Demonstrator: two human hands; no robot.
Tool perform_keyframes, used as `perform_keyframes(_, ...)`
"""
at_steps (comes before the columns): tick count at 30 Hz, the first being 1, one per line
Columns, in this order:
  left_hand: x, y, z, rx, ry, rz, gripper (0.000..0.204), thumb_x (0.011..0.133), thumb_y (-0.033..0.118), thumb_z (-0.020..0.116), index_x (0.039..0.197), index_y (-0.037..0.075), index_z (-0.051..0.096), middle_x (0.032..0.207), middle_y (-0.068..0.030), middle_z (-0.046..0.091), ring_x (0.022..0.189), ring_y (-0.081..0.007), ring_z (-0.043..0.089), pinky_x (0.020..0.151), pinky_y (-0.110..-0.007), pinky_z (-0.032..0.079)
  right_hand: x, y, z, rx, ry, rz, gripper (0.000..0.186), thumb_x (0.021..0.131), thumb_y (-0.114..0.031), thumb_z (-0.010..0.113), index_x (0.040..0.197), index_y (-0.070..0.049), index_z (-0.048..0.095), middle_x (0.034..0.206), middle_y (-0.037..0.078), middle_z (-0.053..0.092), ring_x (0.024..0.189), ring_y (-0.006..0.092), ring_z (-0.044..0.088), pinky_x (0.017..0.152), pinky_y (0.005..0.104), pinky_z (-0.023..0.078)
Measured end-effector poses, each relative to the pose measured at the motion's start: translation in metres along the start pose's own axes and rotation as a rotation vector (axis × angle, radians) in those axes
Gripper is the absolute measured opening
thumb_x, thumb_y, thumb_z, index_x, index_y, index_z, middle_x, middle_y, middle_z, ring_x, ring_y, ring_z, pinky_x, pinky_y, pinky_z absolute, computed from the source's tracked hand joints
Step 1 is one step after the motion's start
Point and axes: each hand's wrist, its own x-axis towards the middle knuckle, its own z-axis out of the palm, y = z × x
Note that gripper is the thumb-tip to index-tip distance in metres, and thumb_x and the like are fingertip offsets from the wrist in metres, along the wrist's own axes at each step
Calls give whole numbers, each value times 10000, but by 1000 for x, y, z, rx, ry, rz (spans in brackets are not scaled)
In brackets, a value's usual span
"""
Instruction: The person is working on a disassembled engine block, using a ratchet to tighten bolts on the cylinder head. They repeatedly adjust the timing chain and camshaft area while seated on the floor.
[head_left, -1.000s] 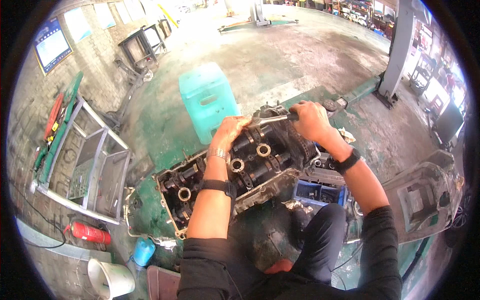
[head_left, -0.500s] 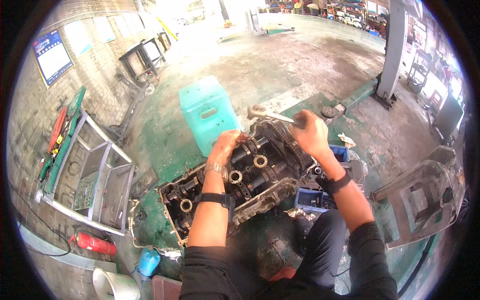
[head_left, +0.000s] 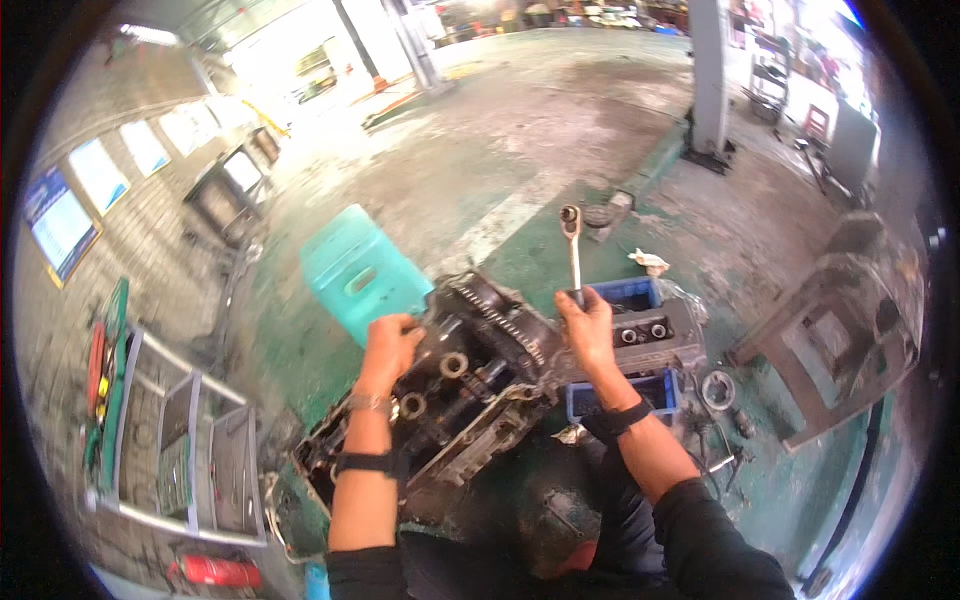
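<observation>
Chrome ratchet (head_left: 574, 255) in R hand (head_left: 588, 325). Gripping low on dark handle, fingers wrapped round, thumb pressed along it. Pointing ratchet up & away, round head at far end, raised off engine (head_left: 440, 440), seen against green floor (head_left: 300, 330). Holding R hand just beside chain (head_left: 505, 325) end of engine, approx. btwn engine & grey metal part (head_left: 660, 340) w/ 2 round openings.

L hand (head_left: 392, 348) over far edge of engine, nr green stool (head_left: 365, 270). Fingers bent inward, partly blurred; can't tell if pinching anything or touching engine.

Engine on slant in front of person, btwn forearms, chain end farther off & to R. Dark & oily inside, w/ pale round collars along middle.

To R, blue bins, 1 beyond metal part (head_left: 635, 293), 1 on near side (head_left: 590, 402). White rag (head_left: 650, 262) on floor past far bin. Metal ring (head_left: 718, 391) on floor, R of near bin. Lower L: metal cart (head_left: 165, 518) & red extinguisher (head_left: 222, 572). Black band on each forearm, metal watch on L wrist.
</observation>
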Motion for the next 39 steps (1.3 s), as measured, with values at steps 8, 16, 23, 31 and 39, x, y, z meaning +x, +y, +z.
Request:
perform_keyframes(8,-6,30,-6,217,46,170,112,786,52,698,846,-42,691,855,-231,641,837,-422,609,757,-476,473,5,0,-16,181,-1,26,217,890,-152,691,1023,15,652,864,36,663,735,101,570,654,263,478)
perform_keyframes(16,-11,48,0,417,73,68,102,836,58,667,843,-33,621,877,-222,652,850,-420,613,751,-486,476,4,4,-22,40,38,-9,315,886,-211,701,1066,42,649,883,98,695,799,147,617,734,307,509)
perform_keyframes(23,-9,56,7,580,42,-25,133,877,69,626,917,-45,571,904,-252,651,874,-438,625,760,-502,486,-1,-1,-16,-5,92,-50,216,891,-153,704,970,35,633,815,-5,646,733,54,535,637,255,466)
perform_keyframes(31,-3,22,21,684,62,39,264,949,181,491,877,-35,625,878,-256,671,848,-436,647,753,-499,506,-11,-15,-17,-109,49,-126,262,885,-190,712,977,38,621,737,89,619,683,96,519,610,300,460)
perform_keyframes(39,-6,42,4,551,15,-88,346,962,280,513,892,-21,669,847,-268,665,846,-448,641,755,-518,505,-12,-10,-16,-97,37,-108,321,870,-143,714,1102,64,638,876,70,685,803,96,572,702,299,504)
